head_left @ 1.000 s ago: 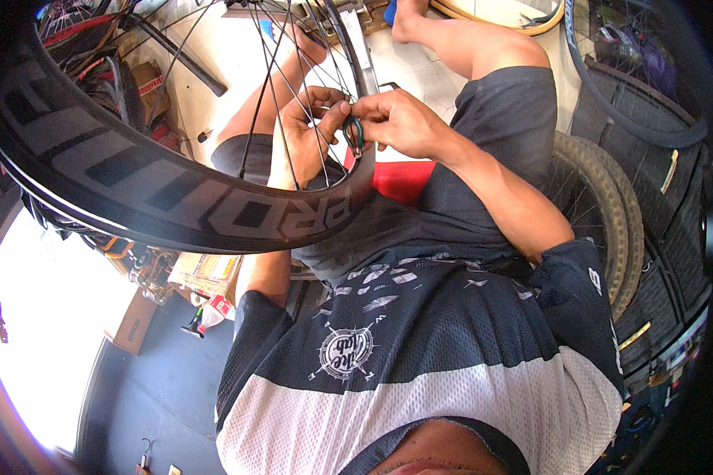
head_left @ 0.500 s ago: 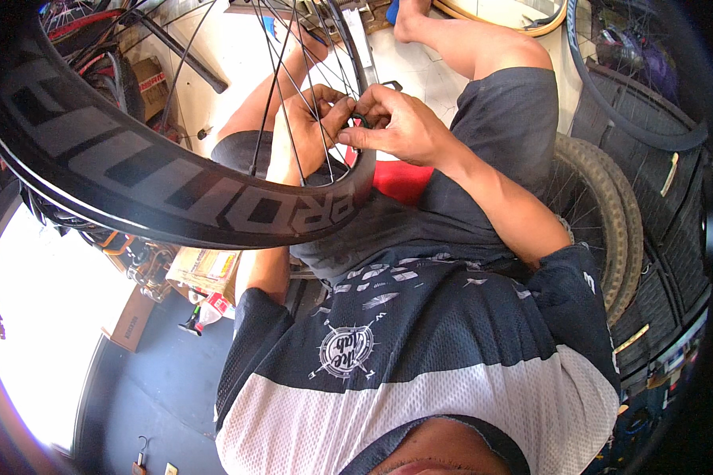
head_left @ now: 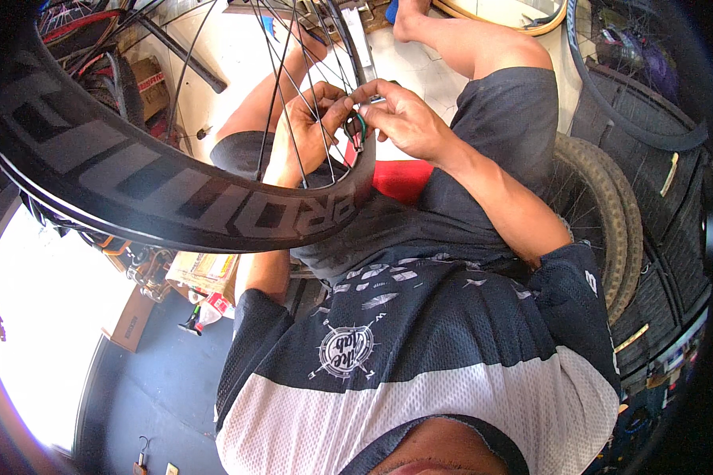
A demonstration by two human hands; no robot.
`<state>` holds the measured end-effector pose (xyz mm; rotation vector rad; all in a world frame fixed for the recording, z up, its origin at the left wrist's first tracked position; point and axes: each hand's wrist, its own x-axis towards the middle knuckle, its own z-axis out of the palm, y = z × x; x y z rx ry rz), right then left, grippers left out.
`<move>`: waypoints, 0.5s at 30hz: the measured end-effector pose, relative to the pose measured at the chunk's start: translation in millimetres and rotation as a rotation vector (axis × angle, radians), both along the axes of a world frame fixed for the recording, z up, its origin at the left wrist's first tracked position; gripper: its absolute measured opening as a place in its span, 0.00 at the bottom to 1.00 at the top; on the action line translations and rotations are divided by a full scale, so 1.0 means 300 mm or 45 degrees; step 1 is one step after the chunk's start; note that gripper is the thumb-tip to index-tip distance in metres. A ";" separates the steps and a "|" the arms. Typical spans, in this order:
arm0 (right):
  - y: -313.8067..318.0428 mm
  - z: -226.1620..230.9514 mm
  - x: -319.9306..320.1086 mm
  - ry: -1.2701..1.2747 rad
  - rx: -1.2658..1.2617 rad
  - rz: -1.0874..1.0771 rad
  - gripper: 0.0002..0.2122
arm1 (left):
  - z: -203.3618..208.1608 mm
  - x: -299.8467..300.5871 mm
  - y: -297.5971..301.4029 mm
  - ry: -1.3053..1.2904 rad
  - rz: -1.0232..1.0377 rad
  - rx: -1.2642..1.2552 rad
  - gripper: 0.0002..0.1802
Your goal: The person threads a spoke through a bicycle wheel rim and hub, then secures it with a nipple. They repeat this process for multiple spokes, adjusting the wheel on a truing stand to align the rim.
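Note:
A bicycle wheel with a deep black rim (head_left: 190,202) and black spokes stands tilted across my lap, at the left. My left hand (head_left: 309,131) reaches among the spokes, thumb and forefinger pinched together; what lies between them is hidden. My right hand (head_left: 408,123) is closed beside it, its fingertips meeting those of the left. At the right thumb, close above the rim's inner edge, is a small black and green tool shaped like a spoke wrench (head_left: 357,131). The right fingers partly cover its upper end.
Knobbly tyres (head_left: 606,214) stand at my right, near a dark wheel rim (head_left: 650,131). More bicycle parts (head_left: 119,79) and a cardboard box (head_left: 152,91) lie at the far left. A tan-edged tyre (head_left: 543,28) rests on the floor ahead. Another box (head_left: 202,269) and a bottle (head_left: 212,309) are at my left.
The wheel has turned and shifted slightly. My right thumb has drawn back up, uncovering more of the black and green tool. My left hand stays at about the same place.

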<state>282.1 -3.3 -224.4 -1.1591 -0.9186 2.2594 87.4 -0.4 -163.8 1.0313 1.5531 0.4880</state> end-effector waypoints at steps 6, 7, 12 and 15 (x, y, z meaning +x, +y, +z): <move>-0.014 0.034 -0.010 -0.313 0.464 0.042 0.26 | -0.001 -0.011 0.010 0.136 -0.081 0.017 0.13; -0.020 0.043 -0.014 -0.414 0.587 0.056 0.21 | 0.004 -0.008 0.011 0.119 -0.056 0.001 0.13; 0.017 0.036 0.006 -0.235 0.414 0.095 0.19 | 0.032 0.012 0.012 0.112 -0.002 -0.026 0.11; 0.017 0.017 0.011 -0.120 0.297 0.076 0.15 | 0.017 -0.003 0.006 0.235 -0.141 0.114 0.12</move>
